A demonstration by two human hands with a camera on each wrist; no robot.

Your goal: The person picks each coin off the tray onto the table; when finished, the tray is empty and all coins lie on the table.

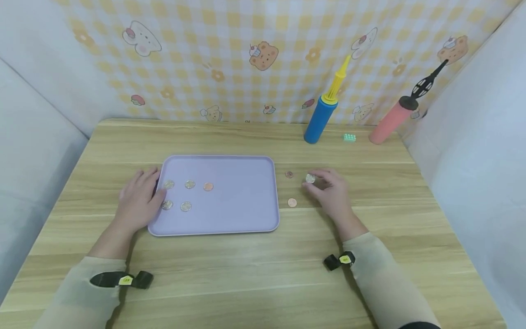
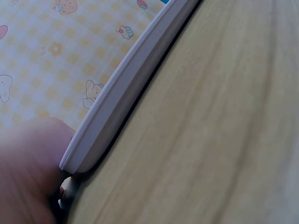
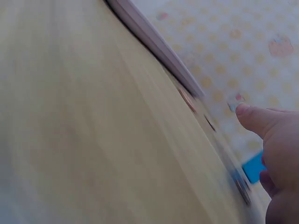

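Observation:
Over the left rim of the lilac tray [image 1: 230, 219] rests my left hand [image 1: 137, 201], its thumb on the tray and its fingers stretched out beside it. In the left wrist view the base of this hand [image 2: 28, 163] is at the tray's corner. Several silver coins [image 1: 186, 206] and one copper coin [image 1: 208, 186] lie in the tray's left half. To the right of the tray, my right hand [image 1: 334, 192] pinches a silver coin [image 1: 310, 178] between thumb and index finger. Two small copper coins, one nearer [image 1: 292, 202] and one farther [image 1: 289, 174], lie on the table between tray and hand.
At the back right a blue pump [image 1: 320, 119] with a yellow nozzle and a pink pump [image 1: 388, 125] with a black nozzle stand on the wooden table [image 1: 238, 278]. A small mint-green toy brick [image 1: 349, 137] lies between them. A checked curtain [image 1: 185, 77] hangs behind.

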